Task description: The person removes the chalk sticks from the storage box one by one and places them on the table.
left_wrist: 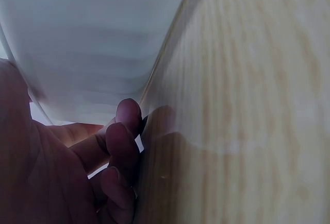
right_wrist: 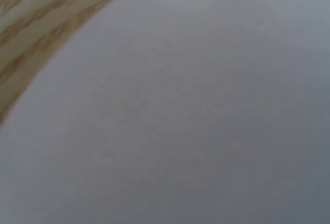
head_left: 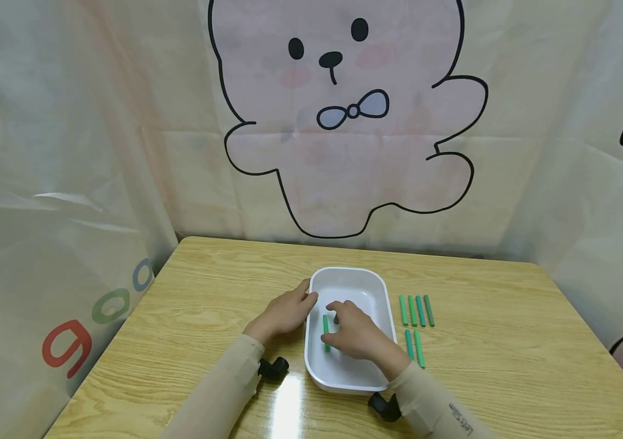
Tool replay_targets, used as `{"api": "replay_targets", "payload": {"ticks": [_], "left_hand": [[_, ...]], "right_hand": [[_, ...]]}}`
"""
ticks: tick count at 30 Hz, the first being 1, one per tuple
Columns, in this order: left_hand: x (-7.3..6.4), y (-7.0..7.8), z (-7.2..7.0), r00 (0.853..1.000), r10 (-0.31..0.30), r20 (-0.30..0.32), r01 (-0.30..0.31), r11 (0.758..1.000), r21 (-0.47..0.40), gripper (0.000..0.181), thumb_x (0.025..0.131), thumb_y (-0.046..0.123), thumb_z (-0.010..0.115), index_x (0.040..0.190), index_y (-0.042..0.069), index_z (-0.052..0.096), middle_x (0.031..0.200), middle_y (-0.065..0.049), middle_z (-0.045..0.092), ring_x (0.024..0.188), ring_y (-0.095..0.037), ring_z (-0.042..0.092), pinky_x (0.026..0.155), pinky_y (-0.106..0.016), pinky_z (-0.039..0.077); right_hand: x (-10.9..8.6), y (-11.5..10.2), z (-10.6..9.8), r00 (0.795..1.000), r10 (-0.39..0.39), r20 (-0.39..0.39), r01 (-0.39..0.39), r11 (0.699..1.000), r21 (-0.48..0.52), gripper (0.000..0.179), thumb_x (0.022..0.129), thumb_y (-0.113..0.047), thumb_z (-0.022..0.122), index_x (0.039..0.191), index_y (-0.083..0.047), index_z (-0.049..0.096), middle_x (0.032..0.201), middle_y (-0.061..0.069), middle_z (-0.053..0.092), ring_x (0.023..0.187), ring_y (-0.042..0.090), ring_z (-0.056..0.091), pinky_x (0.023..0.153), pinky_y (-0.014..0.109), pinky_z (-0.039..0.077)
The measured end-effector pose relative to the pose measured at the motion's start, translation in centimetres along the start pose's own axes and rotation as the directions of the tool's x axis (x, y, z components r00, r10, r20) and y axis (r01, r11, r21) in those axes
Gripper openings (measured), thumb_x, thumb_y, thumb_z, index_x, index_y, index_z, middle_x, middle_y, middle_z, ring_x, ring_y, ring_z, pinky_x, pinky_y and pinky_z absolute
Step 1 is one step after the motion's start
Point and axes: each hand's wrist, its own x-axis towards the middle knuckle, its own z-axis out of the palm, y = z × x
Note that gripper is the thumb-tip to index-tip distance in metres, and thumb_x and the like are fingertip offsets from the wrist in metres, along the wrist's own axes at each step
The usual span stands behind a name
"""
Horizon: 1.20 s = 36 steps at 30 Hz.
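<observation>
A white plastic tub [head_left: 348, 381] stands on the table, its outer wall filling much of the left wrist view. My left hand [head_left: 285, 311] holds its left side, thumb at the rim and fingers along the outside, near the tabletop. Inside the tub is my right hand [head_left: 356, 332], thumb and index finger spread apart. A bright green stick [head_left: 325, 326] lies under the thumb, partly covered. Something dark green [head_left: 336, 319] shows between thumb and index finger, mostly hidden. The right wrist view has only the blurred white tub wall [right_wrist: 180, 105].
Right of the tub, several green and teal sticks [head_left: 420, 311] lie in an upper row, with a teal stick [head_left: 409, 344] and a green stick [head_left: 419, 349] below. The wooden table [head_left: 498, 366] meets hanging printed cloth [head_left: 575, 201] at its back and sides.
</observation>
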Motion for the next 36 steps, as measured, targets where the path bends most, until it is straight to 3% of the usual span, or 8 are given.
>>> {"api": "replay_targets", "payload": {"ticks": [12,16,22,36], "left_hand": [[-0.1,0.0,0.0,1.000,0.004,0.001,-0.004,1.000,-0.009,0.057,0.110,0.048,0.027,0.160,0.024,0.037,0.141,-0.009,0.065,0.113,-0.026,0.066,0.098,-0.054,0.051],[-0.1,0.0,0.0,1.000,0.004,0.000,-0.003,1.000,-0.020,0.057,0.110,0.049,0.026,0.160,0.024,0.037,0.144,-0.009,0.064,0.124,-0.029,0.065,0.102,-0.055,0.050],[-0.1,0.0,0.0,1.000,0.003,0.004,-0.002,1.000,-0.026,0.057,0.110,0.049,0.026,0.160,0.025,0.037,0.145,-0.009,0.063,0.127,-0.031,0.064,0.104,-0.056,0.050],[-0.1,-0.1,0.0,1.000,0.023,-0.003,-0.023,1.000,-0.017,0.055,0.110,0.047,0.026,0.159,0.024,0.038,0.138,-0.007,0.067,0.106,-0.022,0.065,0.096,-0.051,0.052]], "right_hand": [[0.6,0.1,1.1,1.000,-0.005,0.018,0.006,0.999,-0.051,0.070,0.088,-0.022,0.081,0.148,0.001,0.053,0.108,0.013,0.056,0.080,0.021,0.053,0.070,0.035,0.047],[0.6,0.0,1.3,1.000,-0.014,0.017,0.015,0.998,-0.063,0.064,0.088,-0.021,0.081,0.143,0.001,0.056,0.108,0.014,0.055,0.079,0.022,0.054,0.069,0.035,0.047],[0.6,0.0,1.4,1.000,-0.008,0.013,0.009,0.996,-0.086,0.057,0.087,-0.019,0.081,0.136,0.001,0.061,0.108,0.015,0.054,0.078,0.022,0.054,0.068,0.036,0.048],[0.7,0.1,1.3,0.999,-0.025,0.033,0.028,0.995,-0.092,0.047,0.078,-0.004,0.080,0.122,0.002,0.064,0.095,0.007,0.057,0.081,0.021,0.052,0.071,0.035,0.045]]}}
